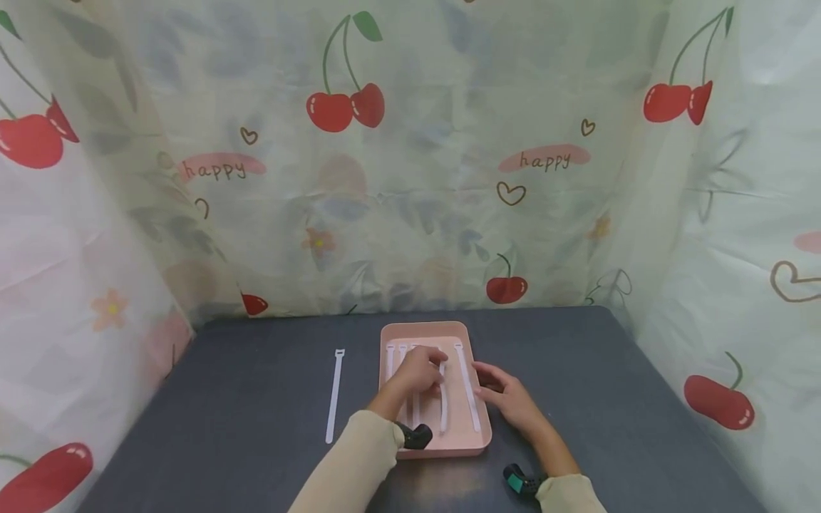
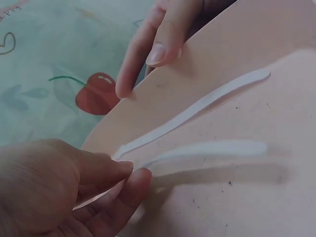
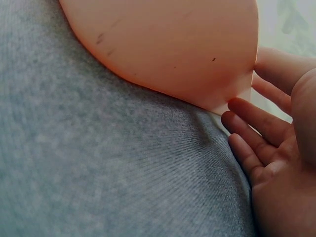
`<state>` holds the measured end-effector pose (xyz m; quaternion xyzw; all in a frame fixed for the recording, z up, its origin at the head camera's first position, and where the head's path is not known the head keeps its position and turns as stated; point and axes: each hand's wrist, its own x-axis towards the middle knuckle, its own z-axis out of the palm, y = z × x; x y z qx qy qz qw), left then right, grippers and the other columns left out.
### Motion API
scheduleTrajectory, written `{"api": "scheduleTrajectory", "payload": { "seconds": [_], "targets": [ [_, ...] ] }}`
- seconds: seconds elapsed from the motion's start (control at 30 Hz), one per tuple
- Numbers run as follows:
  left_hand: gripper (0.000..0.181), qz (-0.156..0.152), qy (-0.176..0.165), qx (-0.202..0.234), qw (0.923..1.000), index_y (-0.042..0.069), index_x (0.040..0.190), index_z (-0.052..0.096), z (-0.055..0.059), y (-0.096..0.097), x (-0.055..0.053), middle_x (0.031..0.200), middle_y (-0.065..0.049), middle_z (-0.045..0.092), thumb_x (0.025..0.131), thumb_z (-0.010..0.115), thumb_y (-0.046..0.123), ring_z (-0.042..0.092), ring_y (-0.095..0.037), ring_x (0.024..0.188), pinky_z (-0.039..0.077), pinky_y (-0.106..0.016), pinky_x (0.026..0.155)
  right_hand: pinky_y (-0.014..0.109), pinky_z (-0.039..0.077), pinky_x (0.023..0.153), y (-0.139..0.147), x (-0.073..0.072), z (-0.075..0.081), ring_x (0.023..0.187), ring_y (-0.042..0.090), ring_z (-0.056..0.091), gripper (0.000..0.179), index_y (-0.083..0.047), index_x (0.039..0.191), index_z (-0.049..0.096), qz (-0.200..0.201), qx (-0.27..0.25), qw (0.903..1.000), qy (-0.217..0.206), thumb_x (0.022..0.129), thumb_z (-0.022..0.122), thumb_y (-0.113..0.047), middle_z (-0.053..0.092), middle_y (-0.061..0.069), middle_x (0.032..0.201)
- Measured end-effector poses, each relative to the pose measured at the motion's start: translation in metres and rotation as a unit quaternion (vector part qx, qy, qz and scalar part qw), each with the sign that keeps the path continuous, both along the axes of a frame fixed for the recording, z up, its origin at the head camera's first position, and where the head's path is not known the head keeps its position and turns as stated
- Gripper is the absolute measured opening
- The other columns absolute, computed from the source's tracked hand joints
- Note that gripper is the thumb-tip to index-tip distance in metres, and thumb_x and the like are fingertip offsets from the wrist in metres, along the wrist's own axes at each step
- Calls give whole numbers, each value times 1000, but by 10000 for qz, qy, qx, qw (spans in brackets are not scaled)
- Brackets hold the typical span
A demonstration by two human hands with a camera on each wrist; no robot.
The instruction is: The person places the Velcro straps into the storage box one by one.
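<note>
In the head view my left hand [image 1: 420,370] is over the pink tray [image 1: 425,453] and pinches a white strap, like a cable tie [image 1: 444,410], between thumb and fingertips. The left wrist view shows the free end of that held strap [image 2: 217,148] raised above the tray floor, with its shadow below. Along the tray's right side lies another white strap [image 1: 468,388]. Several more lie on the left, such as this strap [image 1: 390,360], partly hidden by my left hand and arm. My right hand [image 3: 281,148] has its fingers extended at the tray's outer wall [image 3: 173,54].
One white strap [image 1: 334,395] with a small buckle head lies on the dark grey table [image 1: 269,399], left of the tray. A printed cherry curtain [image 1: 410,235] stands behind the table and at both sides. Each wrist wears a black band.
</note>
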<state>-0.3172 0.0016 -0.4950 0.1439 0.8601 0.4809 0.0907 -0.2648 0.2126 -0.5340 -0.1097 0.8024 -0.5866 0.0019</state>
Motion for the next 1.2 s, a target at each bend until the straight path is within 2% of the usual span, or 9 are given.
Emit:
{"api": "scheduleTrajectory", "payload": {
  "seconds": [0.1,0.2,0.43,0.67,0.77,0.87,0.97,1.1,1.2],
  "targets": [
    [39,32,45,-46,10000,-4,115,67,-2,4,-2,104,-18,62,77,66,-11,56,-13,50,48,-23,47,40,47,96,0,0,0,117,29,55,51,-7,138,53,-20,-7,10000,-32,91,69,-16,58,14,131],
    [39,94,-91,-57,9999,-2,116,67,-4,8,-4,102,-17,60,79,66,-11,57,-15,49,50,-25,46,38,48,95,1,0,0,114,27,57,50,-9,138,54,-81,-2,9999,-82,91,69,-16,60,11,129],
    [38,276,-41,-370,9989,1,116,67,-3,9,-5,83,-7,55,79,69,-9,57,-16,53,49,-25,47,42,47,96,0,-2,0,116,29,56,50,-6,138,53,-95,42,9999,-26,91,68,-14,59,14,130],
    [39,492,96,-897,9947,2,112,69,1,9,0,85,-5,57,75,71,-8,56,-18,63,46,-25,49,43,46,98,-1,-1,-1,118,29,55,50,-5,138,53,-80,103,9999,4,91,68,-15,58,14,131],
    [40,518,161,-973,9938,2,111,69,4,9,1,86,-6,58,73,71,-8,56,-19,66,46,-25,49,41,47,97,0,0,-1,117,28,55,50,-7,138,53,-133,128,9998,-12,91,68,-15,59,13,131],
    [41,523,212,-889,9944,2,110,70,5,9,3,88,-7,60,70,71,-9,56,-19,67,44,-24,49,40,47,97,0,0,0,117,28,55,51,-6,139,52,-138,149,9998,-16,92,68,-15,58,14,131],
    [40,522,48,-589,9969,1,110,70,5,9,5,92,-10,62,71,71,-9,57,-18,66,46,-24,49,42,47,97,-1,2,3,118,31,54,51,-3,139,51,-113,110,9999,-31,92,67,-11,57,17,131],
    [37,531,-315,-25,9981,-1,112,68,4,11,8,98,-14,63,76,72,-7,60,-17,64,52,-26,53,41,47,96,-5,11,18,118,36,54,50,3,139,49,-11,84,9999,-65,93,65,-8,56,22,132],
    [37,586,-450,318,9968,-3,113,67,3,13,11,101,-16,62,77,72,-7,62,-18,66,55,-28,57,38,47,96,-7,18,31,119,36,53,51,5,140,47,87,131,9998,-97,93,64,-7,55,23,132]
  ]
}}
